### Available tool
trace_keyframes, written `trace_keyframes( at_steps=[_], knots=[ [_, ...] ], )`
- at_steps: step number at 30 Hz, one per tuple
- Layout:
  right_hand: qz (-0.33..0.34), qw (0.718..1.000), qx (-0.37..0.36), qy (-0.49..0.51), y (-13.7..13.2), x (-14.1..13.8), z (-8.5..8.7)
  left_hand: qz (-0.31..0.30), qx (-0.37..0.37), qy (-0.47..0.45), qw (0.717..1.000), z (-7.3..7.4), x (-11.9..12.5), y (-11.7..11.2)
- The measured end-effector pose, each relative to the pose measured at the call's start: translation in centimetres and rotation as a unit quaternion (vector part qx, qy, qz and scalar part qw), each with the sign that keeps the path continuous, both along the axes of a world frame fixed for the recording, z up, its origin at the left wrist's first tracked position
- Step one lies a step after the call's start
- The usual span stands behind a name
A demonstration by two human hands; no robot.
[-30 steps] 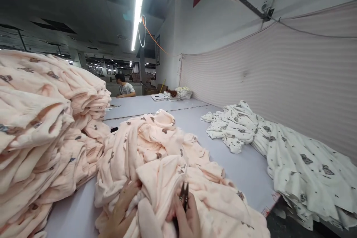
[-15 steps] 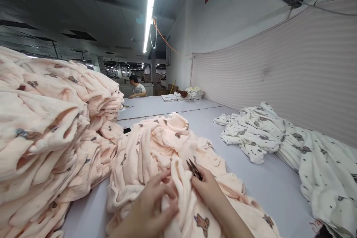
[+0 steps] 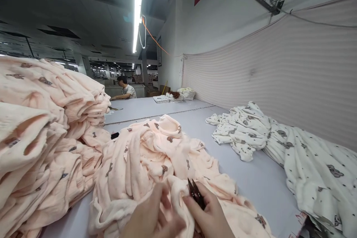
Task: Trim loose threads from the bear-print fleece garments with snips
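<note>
A pale pink fleece garment (image 3: pixel 173 148) with small bear prints lies bunched on the table before me. My right hand (image 3: pixel 210 212) is closed around dark thread snips (image 3: pixel 196 193), their two pointed blades up and slightly apart. Just left of the blades, a folded edge of the pink fabric stands up between my hands. My left hand (image 3: pixel 150 212) is at that fold, its fingers bent and partly smeared by motion. Whether they pinch the cloth cannot be made out.
A tall heap of pink garments (image 3: pixel 80 96) rises at the left. White printed garments (image 3: pixel 251 130) lie along the right side of the table (image 3: pixel 192 109). Stacked white pieces (image 3: pixel 186 94) sit at the far end, and a person (image 3: pixel 127 90) is beyond the table's far left.
The whole view has swung a little to the right. Both hands and the snips sit lower over the pink garment, and the left fingers have shifted at the fold.
</note>
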State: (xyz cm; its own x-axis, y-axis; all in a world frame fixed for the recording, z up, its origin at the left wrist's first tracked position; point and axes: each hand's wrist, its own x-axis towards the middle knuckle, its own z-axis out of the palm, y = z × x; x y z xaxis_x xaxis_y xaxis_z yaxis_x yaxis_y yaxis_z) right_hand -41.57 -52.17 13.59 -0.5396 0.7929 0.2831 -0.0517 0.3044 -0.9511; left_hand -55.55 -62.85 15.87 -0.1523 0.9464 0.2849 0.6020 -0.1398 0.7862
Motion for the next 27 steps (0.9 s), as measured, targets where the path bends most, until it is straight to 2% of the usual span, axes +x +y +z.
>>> trace_keyframes(
  at_steps=[2, 4, 6, 8, 9, 11, 14, 17, 20, 24, 27],
  knots=[
    [0.008, 0.999, 0.035, 0.015, -0.4, -0.6, -0.2, 0.015, -0.017, -0.066, 0.998, 0.7, -0.2, 1.5],
    [-0.018, 0.996, 0.091, -0.008, -0.5, -0.6, -0.4, 0.006, -0.007, -0.198, 0.980, 0.3, -0.3, 2.9],
    [-0.046, 0.986, 0.149, -0.052, -0.5, 0.0, -0.5, -0.027, 0.023, -0.365, 0.930, -0.8, -0.2, 3.7],
    [-0.027, 0.978, 0.182, -0.098, -0.3, 1.0, -0.3, -0.050, 0.036, -0.499, 0.864, -2.2, 0.0, 3.9],
    [-0.006, 0.976, 0.185, -0.117, -0.2, 1.5, -0.1, -0.060, 0.035, -0.539, 0.839, -2.8, 0.0, 3.8],
    [0.015, 0.972, 0.181, -0.148, 0.0, 2.4, 0.5, -0.069, 0.031, -0.571, 0.817, -3.6, 0.1, 3.6],
    [-0.014, 0.960, 0.208, -0.189, 0.1, 2.9, 1.6, -0.072, 0.026, -0.571, 0.817, -4.0, 0.0, 3.4],
    [-0.010, 0.943, 0.235, -0.235, 0.2, 2.5, 2.6, -0.079, 0.028, -0.557, 0.826, -4.1, -0.2, 3.4],
    [-0.008, 0.949, 0.211, -0.233, 0.3, 1.9, 2.9, -0.078, 0.033, -0.526, 0.846, -4.1, -0.4, 3.1],
    [-0.036, 0.967, 0.153, -0.201, -0.2, 1.7, 1.6, -0.022, 0.066, -0.440, 0.895, -4.2, -0.5, 2.5],
    [-0.040, 0.957, 0.152, -0.243, -0.9, 1.8, 0.2, 0.012, 0.096, -0.408, 0.908, -4.6, -0.5, 2.3]
  ],
)
